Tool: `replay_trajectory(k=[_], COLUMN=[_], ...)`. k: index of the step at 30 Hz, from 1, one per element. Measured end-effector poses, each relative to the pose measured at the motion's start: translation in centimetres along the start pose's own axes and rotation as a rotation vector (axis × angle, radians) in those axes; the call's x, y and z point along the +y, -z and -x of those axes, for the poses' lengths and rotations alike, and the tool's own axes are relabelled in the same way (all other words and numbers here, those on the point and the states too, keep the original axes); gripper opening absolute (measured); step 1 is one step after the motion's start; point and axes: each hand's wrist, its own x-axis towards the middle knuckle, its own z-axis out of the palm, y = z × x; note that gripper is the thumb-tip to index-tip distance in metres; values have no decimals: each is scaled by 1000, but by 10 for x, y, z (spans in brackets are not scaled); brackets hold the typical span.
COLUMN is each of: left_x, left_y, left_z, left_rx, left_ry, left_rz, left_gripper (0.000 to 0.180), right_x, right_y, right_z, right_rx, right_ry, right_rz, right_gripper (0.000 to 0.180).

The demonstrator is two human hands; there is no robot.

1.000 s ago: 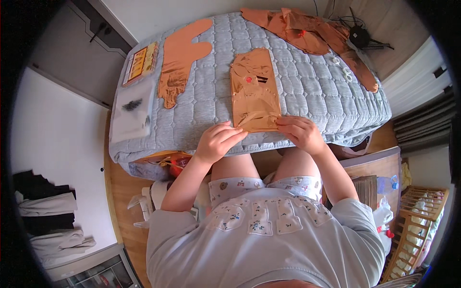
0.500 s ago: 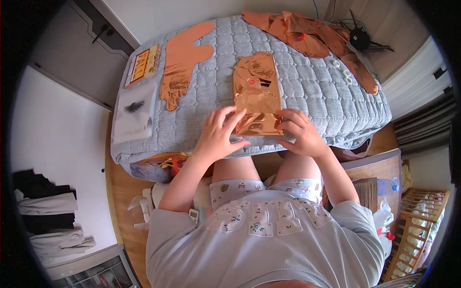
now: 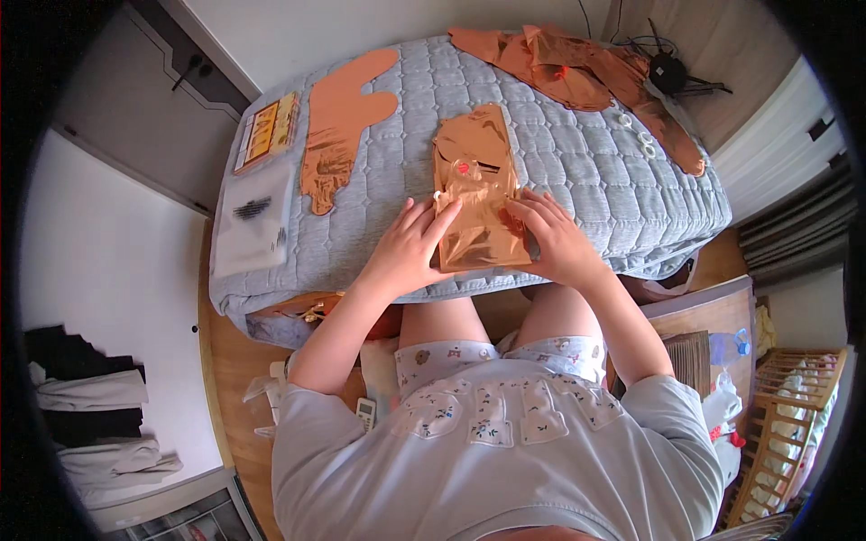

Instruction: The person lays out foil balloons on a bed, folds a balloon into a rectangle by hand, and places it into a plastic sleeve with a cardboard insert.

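A copper-coloured foil balloon (image 3: 483, 239), folded into a flat, long packet, lies on the quilted bed in front of me. My left hand (image 3: 410, 243) holds its left edge, the fingers laid along the foil and the thumb by the near corner. On the opposite edge, my right hand (image 3: 555, 236) grips the foil with its fingertips on top. The packet's surface is creased and shiny, with a small red spot and a dark slit in its middle. What lies under the fingertips is hidden.
Another flat foil balloon (image 3: 338, 126) lies to the left, and crumpled foil balloons (image 3: 577, 68) lie at the far right by white rings (image 3: 646, 144). A clear plastic bag (image 3: 257, 216) and a yellow picture pack (image 3: 269, 131) rest along the bed's left side.
The near part of the foil has come slightly toward me and lies flatter. Both hands have moved closer along its sides, my right fingers now farther onto the foil.
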Motion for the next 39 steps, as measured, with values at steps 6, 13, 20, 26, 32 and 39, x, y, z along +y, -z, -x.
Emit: replay_trajectory(k=[6, 13, 20, 26, 32, 39], left_x=[0, 2, -2, -1, -7, -18], left_y=[-5, -2, -1, 2, 8, 6], left_z=[4, -3, -6, -12, -22, -41], left_rx=[54, 99, 68, 53, 9, 45], left_ry=[-5, -22, -60, -45, -61, 29], left_rz=[34, 66, -79, -104, -28, 330], left_gripper=[93, 63, 59, 58, 51, 26], right_x=[5, 1, 6, 15, 10, 28], right_y=[-1, 1, 1, 0, 0, 1], right_z=[6, 2, -5, -9, -18, -39], right_rx=[-23, 9, -40, -27, -12, -78], right_ry=[-27, 14, 72, 124, 113, 58], right_rz=[-107, -36, 25, 26, -16, -114], right_gripper=[74, 72, 64, 56, 49, 31])
